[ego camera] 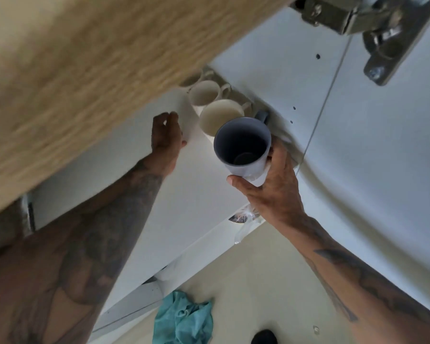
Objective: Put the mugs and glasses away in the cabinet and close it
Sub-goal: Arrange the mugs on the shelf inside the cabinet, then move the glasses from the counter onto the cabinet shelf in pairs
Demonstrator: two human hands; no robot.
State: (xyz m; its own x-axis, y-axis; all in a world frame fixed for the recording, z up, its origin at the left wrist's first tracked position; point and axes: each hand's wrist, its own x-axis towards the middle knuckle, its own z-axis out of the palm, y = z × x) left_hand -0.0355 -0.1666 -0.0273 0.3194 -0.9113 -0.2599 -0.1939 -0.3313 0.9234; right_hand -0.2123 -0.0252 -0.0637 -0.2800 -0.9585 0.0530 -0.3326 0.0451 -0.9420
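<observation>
Nearest the camera, two bare tattooed forearms reach up into an open cabinet; the wood-grain door (85, 78) fills the upper left, streaked by blur. Low in the frame a crumpled teal cloth (183, 319) lies on a pale counter (258, 281), beside a dark shape cut off by the bottom edge.

The right hand (274, 184) grips a smooth grey-blue mug (242, 145) from below, fingers clamped on its base, its dark round mouth tipped toward the camera and its handle pointing away. It sits at the front of the white shelf (189, 194). The left hand (165, 136) rests on the shelf with fingers loosely apart, holding nothing.

Just behind the blue mug, a row of cream mugs (220, 116) recedes toward the back, the farthest partly hidden by the door. A metal hinge (372, 28) sits at the upper right, out of focus.
</observation>
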